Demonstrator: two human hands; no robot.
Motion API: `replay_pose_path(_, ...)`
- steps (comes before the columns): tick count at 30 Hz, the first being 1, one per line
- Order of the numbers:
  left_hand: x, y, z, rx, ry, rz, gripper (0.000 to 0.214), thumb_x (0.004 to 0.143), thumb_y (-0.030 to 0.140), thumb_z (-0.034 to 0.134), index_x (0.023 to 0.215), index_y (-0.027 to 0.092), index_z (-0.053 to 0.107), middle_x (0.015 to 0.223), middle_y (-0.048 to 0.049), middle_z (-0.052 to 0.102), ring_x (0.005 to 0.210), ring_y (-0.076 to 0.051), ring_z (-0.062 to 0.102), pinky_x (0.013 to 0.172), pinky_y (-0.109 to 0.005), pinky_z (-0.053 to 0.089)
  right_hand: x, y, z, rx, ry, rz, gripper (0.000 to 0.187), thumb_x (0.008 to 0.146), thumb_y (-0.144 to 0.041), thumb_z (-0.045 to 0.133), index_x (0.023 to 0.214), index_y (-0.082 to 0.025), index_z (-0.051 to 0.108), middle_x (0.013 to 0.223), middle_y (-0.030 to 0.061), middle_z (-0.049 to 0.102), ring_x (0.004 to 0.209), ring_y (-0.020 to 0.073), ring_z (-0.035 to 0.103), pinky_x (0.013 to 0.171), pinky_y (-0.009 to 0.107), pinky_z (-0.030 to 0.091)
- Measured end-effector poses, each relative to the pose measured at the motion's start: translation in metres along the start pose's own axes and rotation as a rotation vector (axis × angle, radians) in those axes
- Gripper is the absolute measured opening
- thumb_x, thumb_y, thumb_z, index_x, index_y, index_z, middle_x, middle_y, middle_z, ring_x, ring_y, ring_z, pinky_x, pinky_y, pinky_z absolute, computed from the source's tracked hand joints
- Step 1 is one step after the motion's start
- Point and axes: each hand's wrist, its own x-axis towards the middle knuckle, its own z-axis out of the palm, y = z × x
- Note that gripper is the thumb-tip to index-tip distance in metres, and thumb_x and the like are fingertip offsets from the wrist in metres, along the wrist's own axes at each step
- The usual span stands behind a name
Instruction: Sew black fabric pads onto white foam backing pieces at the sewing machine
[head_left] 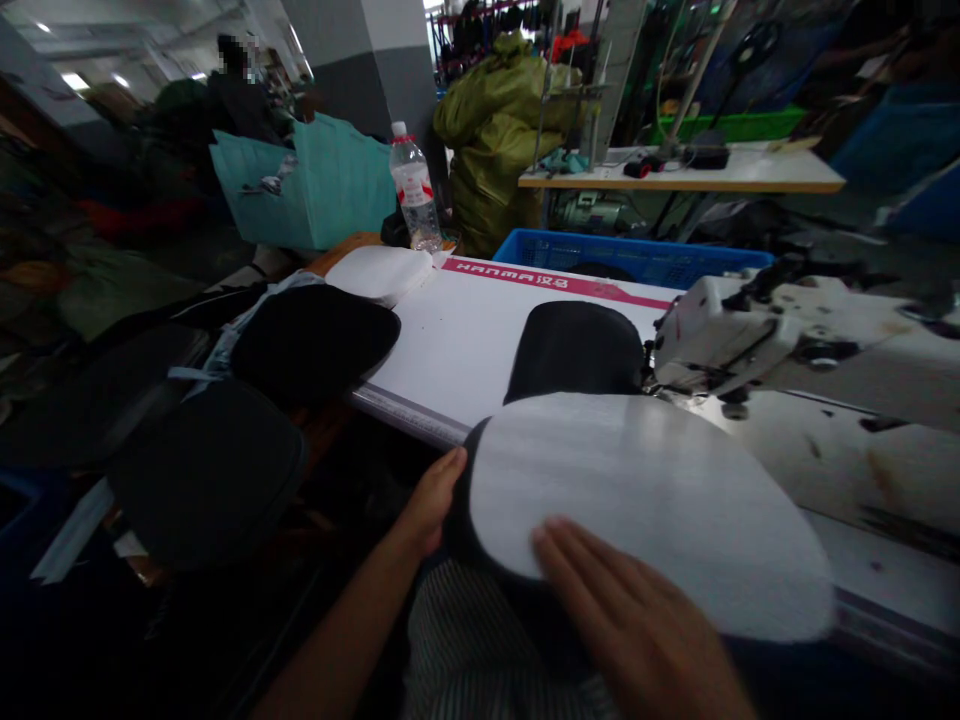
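A rounded sheet of white foam [645,505] lies on a black padded panel [461,530] at the front of the white sewing table [457,355]. My right hand [634,610] rests flat on the foam near its lower edge, fingers spread. My left hand [433,503] grips the black panel's left edge. Another black padded piece [574,350] lies further on, its right end by the sewing machine head [724,335]. Two similar black pieces [311,342] [210,475] lie to the left, and a white foam piece [379,275] sits at the table's far end.
A water bottle [412,190] stands behind the table's far end, beside a teal sheet [315,180]. Beyond lie a blue plastic crate [630,255] and an olive sack [495,140]. A second worktable [682,175] stands back right, and a person [240,100] stands back left.
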Motion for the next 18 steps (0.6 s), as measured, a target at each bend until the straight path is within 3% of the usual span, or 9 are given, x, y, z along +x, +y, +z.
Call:
replay_pose_path(4,-0.003,-0.003,0.004,-0.021,0.036,-0.032,0.070,0.081,0.070,0.076,0.118,0.011,0.074,0.106,-0.0138,0.079,0.101,-0.030,0.074,0.091,-0.039,0.056,-0.004,-0.017,0.076,-0.090,-0.014,-0.023,0.046,0.089,-0.001,0.040,0.124,-0.013,0.068,0.117,0.0095,0.078,0.104,0.0226,0.076,0.075,0.031,0.065)
replay_pose_path(7,-0.006,-0.001,0.004,0.069,-0.034,0.001,0.074,0.082,0.071,0.074,0.124,0.010,0.071,0.105,-0.0147,0.079,0.096,-0.029,0.075,0.084,-0.036,0.057,-0.011,-0.024,0.100,-0.086,-0.017,0.036,0.043,0.091,-0.004,0.043,0.125,-0.013,0.067,0.119,0.0099,0.077,0.109,0.0236,0.074,0.080,0.032,0.065)
replay_pose_path(11,-0.008,0.006,0.004,0.298,-0.093,0.056,0.067,0.079,0.058,0.083,0.125,0.011,0.070,0.104,-0.0128,0.079,0.088,-0.027,0.074,0.075,-0.032,0.057,-0.013,-0.024,0.092,0.017,-0.025,0.094,0.031,0.099,-0.019,0.049,0.124,-0.017,0.067,0.117,0.0075,0.078,0.105,0.0234,0.075,0.085,0.036,0.064)
replay_pose_path(15,-0.009,0.013,-0.006,0.324,-0.106,0.060,0.066,0.080,0.060,0.082,0.125,0.013,0.071,0.107,-0.0131,0.078,0.093,-0.029,0.074,0.080,-0.035,0.058,-0.033,0.007,0.061,0.002,0.038,0.266,0.033,0.101,-0.036,0.055,0.130,-0.021,0.062,0.128,0.0111,0.072,0.115,0.0274,0.069,0.098,0.047,0.060)
replay_pose_path(17,-0.010,0.016,-0.015,0.331,-0.123,0.059,0.068,0.076,0.062,0.084,0.122,0.013,0.072,0.105,-0.0130,0.078,0.093,-0.030,0.074,0.081,-0.036,0.058,-0.056,0.030,0.044,-0.101,0.176,0.517,0.034,0.098,-0.035,0.060,0.130,-0.024,0.063,0.138,0.0154,0.065,0.127,0.0329,0.062,0.105,0.056,0.053)
replay_pose_path(18,-0.009,0.018,-0.018,0.342,-0.139,0.058,0.069,0.074,0.062,0.085,0.121,0.013,0.073,0.105,-0.0130,0.078,0.093,-0.030,0.074,0.081,-0.036,0.058,-0.068,0.041,0.036,-0.111,0.238,0.658,0.043,0.096,-0.042,0.063,0.134,-0.022,0.060,0.144,0.0185,0.059,0.133,0.0369,0.056,0.108,0.062,0.049)
